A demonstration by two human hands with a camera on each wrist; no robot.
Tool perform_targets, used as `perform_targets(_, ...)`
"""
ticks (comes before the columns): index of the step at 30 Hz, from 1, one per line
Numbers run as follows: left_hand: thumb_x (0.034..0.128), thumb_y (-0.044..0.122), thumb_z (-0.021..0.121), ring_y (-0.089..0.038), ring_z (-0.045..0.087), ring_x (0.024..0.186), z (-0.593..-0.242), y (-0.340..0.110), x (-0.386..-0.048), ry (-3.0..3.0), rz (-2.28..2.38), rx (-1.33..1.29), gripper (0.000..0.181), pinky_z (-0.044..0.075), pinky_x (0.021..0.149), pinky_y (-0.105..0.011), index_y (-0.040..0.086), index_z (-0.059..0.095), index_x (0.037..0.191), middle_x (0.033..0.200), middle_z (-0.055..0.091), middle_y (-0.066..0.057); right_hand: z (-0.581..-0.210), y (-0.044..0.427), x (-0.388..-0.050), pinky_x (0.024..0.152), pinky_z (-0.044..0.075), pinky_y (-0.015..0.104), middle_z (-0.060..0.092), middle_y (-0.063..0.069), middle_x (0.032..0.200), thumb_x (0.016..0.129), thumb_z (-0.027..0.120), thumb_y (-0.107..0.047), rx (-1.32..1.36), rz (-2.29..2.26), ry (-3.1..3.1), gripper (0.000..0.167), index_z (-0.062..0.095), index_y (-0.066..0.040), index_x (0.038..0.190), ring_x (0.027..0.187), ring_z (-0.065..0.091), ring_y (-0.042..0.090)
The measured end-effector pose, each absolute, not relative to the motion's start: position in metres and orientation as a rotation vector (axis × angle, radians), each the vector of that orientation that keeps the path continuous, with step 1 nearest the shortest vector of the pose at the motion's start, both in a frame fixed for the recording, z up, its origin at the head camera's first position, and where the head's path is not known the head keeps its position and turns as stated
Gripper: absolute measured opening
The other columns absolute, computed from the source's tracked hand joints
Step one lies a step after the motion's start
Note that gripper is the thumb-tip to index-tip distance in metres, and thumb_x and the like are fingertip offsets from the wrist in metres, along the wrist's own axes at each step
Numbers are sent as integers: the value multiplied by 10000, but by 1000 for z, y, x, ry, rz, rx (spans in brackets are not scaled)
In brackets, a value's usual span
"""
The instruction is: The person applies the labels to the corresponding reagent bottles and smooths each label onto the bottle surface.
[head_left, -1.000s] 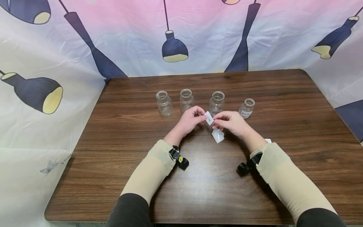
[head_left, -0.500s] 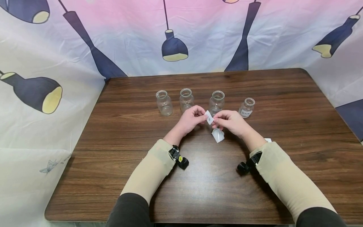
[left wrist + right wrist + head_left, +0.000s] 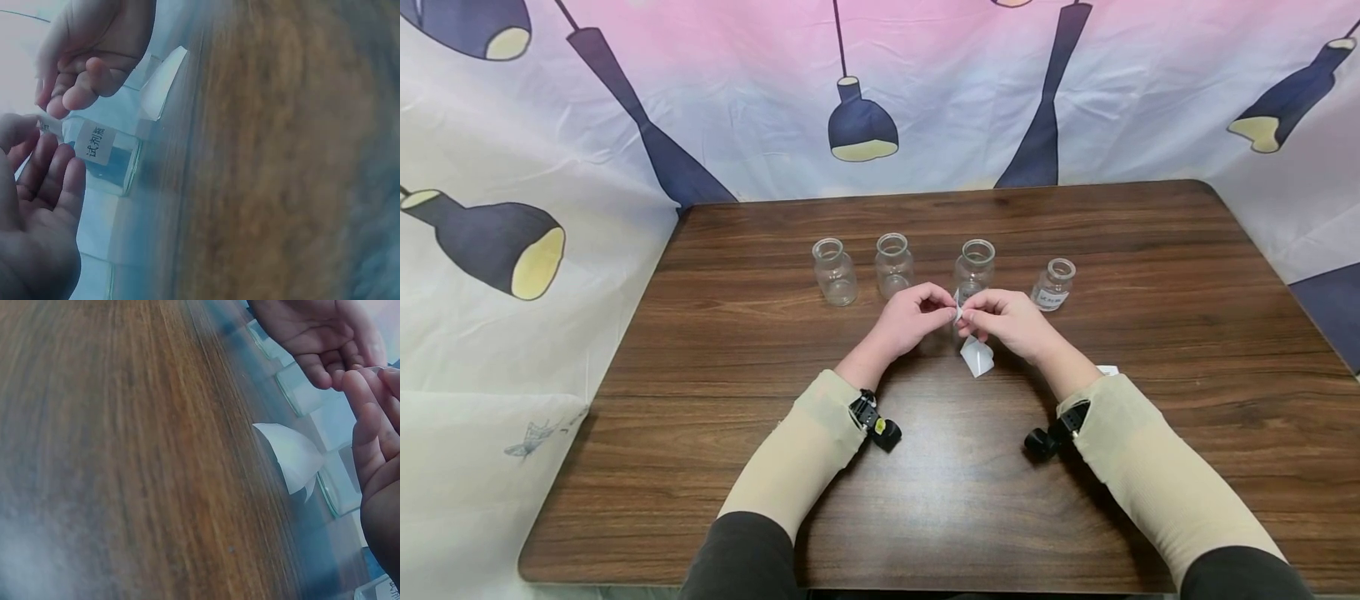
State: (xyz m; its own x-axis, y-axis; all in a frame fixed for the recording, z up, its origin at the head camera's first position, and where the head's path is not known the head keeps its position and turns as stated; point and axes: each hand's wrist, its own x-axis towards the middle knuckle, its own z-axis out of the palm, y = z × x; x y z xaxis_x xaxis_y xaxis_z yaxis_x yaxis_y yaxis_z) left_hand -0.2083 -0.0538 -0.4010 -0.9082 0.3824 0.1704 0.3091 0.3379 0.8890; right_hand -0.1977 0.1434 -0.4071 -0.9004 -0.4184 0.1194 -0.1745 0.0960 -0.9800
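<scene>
A small white printed label is pinched between the fingertips of my left hand and my right hand. The label stands almost edge-on in the head view; its print shows faintly in the left wrist view. Just behind the hands is a clear glass jar. A white label with dark characters is stuck on this jar. A bent piece of white backing paper lies on the table below my right hand.
Left of the hands stand two clear glass jars, one at the far left and one nearer. A smaller labelled jar is at the right. A white scrap shows partly behind the right forearm. The wooden table meets a printed cloth backdrop.
The label has turned from showing its printed face to nearly edge-on in the head view. Both hands have drawn slightly closer together. The jars and backing paper stay put.
</scene>
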Motion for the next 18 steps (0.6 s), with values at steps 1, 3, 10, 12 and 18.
perform_targets(1,849,153,670,-103,570,840,-401,-54,-208,2513,1645,660,117,455,756,-223,64,659,926,889,653,-22,-407,143,-198,556,501,267,690,62,740,899,580,-16,-599,-1902,2180,122,603,100,927,695,663,124)
perform_targets(3,844,158,676,-96,572,848,-400,-53,-207,2513,1648,670,123,455,769,-221,69,664,928,894,656,-18,-407,142,-198,554,503,267,689,57,732,899,583,-21,-590,-1904,2186,114,608,87,924,688,663,125)
perform_targets(10,828,210,709,-96,580,832,-402,-53,-208,2467,1680,672,168,469,753,-231,76,663,919,869,655,-9,-406,139,-198,560,503,267,686,90,740,904,591,-44,-581,-1872,2236,141,611,88,948,679,662,152)
perform_targets(12,831,229,707,-91,579,827,-402,-53,-208,2483,1664,673,170,467,752,-230,86,663,912,861,653,1,-405,138,-197,561,500,265,684,106,744,905,590,-44,-576,-1866,2245,151,605,99,950,680,662,165)
perform_targets(18,858,207,670,-94,580,838,-402,-54,-208,2535,1633,659,139,464,758,-233,85,683,924,883,668,3,-403,134,-197,556,491,252,681,138,759,910,590,-57,-549,-1860,2246,172,596,110,948,686,658,152)
